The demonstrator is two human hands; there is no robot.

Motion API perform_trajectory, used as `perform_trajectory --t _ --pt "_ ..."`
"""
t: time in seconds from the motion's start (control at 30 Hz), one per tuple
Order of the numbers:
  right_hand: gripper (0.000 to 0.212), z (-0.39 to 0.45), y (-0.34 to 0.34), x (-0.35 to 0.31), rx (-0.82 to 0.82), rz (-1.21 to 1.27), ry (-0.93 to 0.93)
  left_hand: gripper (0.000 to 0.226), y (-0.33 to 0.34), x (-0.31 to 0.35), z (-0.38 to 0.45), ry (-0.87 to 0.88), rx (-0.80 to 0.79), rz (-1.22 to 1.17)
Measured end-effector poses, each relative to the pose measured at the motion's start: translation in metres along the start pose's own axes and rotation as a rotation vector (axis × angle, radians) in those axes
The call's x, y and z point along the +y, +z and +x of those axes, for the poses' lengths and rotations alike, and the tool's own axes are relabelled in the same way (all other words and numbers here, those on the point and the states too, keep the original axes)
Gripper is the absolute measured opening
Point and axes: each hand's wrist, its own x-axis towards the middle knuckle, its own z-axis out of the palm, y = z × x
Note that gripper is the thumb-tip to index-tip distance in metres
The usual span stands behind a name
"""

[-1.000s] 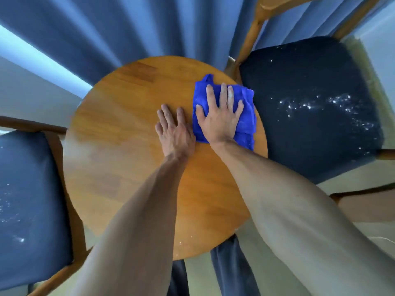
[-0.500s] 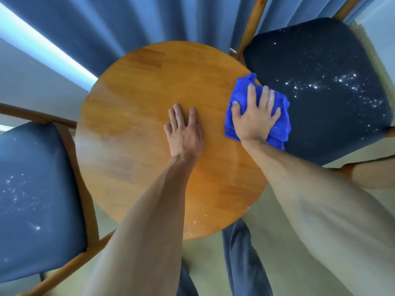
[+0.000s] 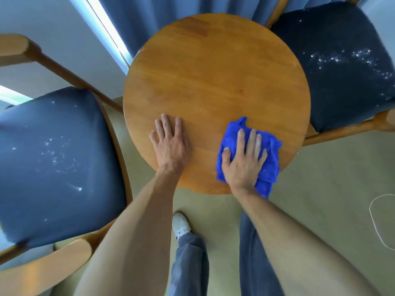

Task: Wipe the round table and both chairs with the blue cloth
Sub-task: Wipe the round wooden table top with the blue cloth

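The right hand (image 3: pixel 243 162) presses flat, fingers straight, on the blue cloth (image 3: pixel 266 150) at the table's (image 3: pixel 213 71) near right edge; the left hand (image 3: pixel 171 144) rests flat beside it, fingers spread. The tabletop looks mostly wiped, but the 2 chairs (image 3: pixel 53 146) (image 3: pixel 342 60) still carry white specks.

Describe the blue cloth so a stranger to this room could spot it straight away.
Start at the round wooden table between two dark-seated chairs. At its near right edge, the right hand lies flat with straight fingers on the blue cloth, one corner hanging over the rim. It is crumpled and vivid royal blue, far brighter than the seats or the curtain.
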Motion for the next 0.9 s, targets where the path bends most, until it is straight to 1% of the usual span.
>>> perform_trajectory --t 0.07,0.1,0.2,0.23,0.27,0.33,0.4,0.5,0.57,0.63,0.73,0.8,0.9 --pt "0.062 -0.036 0.006 -0.031 -0.023 0.002 -0.067 0.055 -0.003 -0.023 -0.007 -0.065 0.015 -0.023" --pt "0.062 -0.048 0.008 -0.047 -0.035 0.006 -0.094 0.055 -0.004 -0.034 -0.009 -0.130 0.030 -0.035" --pt "0.060 -0.072 0.013 -0.090 -0.063 0.037 -0.199 0.059 -0.003 -0.065 -0.014 -0.462 0.053 -0.138" --pt "0.060 -0.079 0.015 -0.102 -0.070 0.045 -0.255 0.060 -0.001 -0.072 -0.015 -0.549 0.042 -0.188" --pt "0.060 -0.084 0.017 -0.111 -0.076 0.052 -0.309 0.060 0.001 -0.078 -0.017 -0.594 0.023 -0.237" --pt "0.062 -0.088 0.022 -0.121 -0.084 0.058 -0.387 0.055 0.004 -0.081 -0.019 -0.606 0.003 -0.312" --pt "0.060 -0.086 0.023 -0.117 -0.088 0.056 -0.430 0.053 0.006 -0.075 -0.019 -0.615 0.023 -0.324" --pt "0.059 -0.076 0.018 -0.096 -0.120 0.045 -0.517 0.058 0.005 -0.056 -0.015 -0.685 0.060 -0.228" --pt "0.059 -0.066 0.014 -0.078 -0.135 0.052 -0.542 0.057 0.003 -0.045 -0.013 -0.689 0.052 -0.190" --pt "0.059 -0.052 0.011 -0.061 -0.126 0.068 -0.498 0.055 0.002 -0.039 -0.010 -0.716 0.059 -0.166" --pt "0.059 -0.027 0.008 -0.027 -0.088 0.073 -0.360 0.056 0.004 -0.022 -0.010 -0.764 0.110 -0.165" --pt "0.060 -0.008 0.005 -0.002 -0.081 0.060 -0.312 0.057 0.005 0.004 -0.013 -0.709 0.136 -0.137" --pt "0.062 0.026 -0.002 0.038 -0.069 0.015 -0.318 0.059 0.012 0.059 -0.017 -0.550 0.129 -0.131"
